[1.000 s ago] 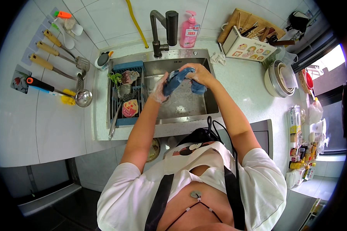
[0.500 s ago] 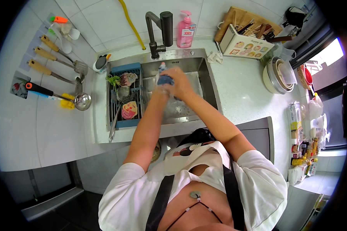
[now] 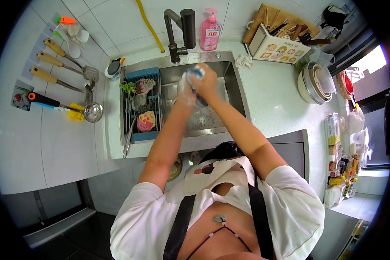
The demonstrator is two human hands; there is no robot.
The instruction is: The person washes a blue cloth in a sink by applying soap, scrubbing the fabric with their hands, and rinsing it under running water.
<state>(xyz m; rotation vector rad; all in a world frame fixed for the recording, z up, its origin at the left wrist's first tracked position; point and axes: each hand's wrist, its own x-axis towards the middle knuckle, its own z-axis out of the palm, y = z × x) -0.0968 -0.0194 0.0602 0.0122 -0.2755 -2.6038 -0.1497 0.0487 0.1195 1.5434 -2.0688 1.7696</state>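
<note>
Over the metal sink [image 3: 221, 119], a wet-looking blue and white cloth [image 3: 196, 73] is bunched between my two hands. My right hand [image 3: 207, 81] is closed round it, its fingers curled over the top. My left hand [image 3: 186, 92], blurred by motion, grips the cloth from the left and lower side, close against the right one. A darker blue end of the cloth hangs below the right hand. The faucet [image 3: 177, 51] stands just beyond my hands, and drops of water lie on the sink floor.
A blue drying rack [image 3: 142, 138] in the sink's left part holds a ladle, a scrubber and patterned pieces. Behind stand a pink pump bottle [image 3: 210, 32] and a knife block [image 3: 277, 45]. Stacked bowls [image 3: 310, 89] are at the right; utensils hang on the left wall.
My hands have shifted slightly and turned round the cloth; more of its white and blue surface now shows on top. Both hands still hold it.
</note>
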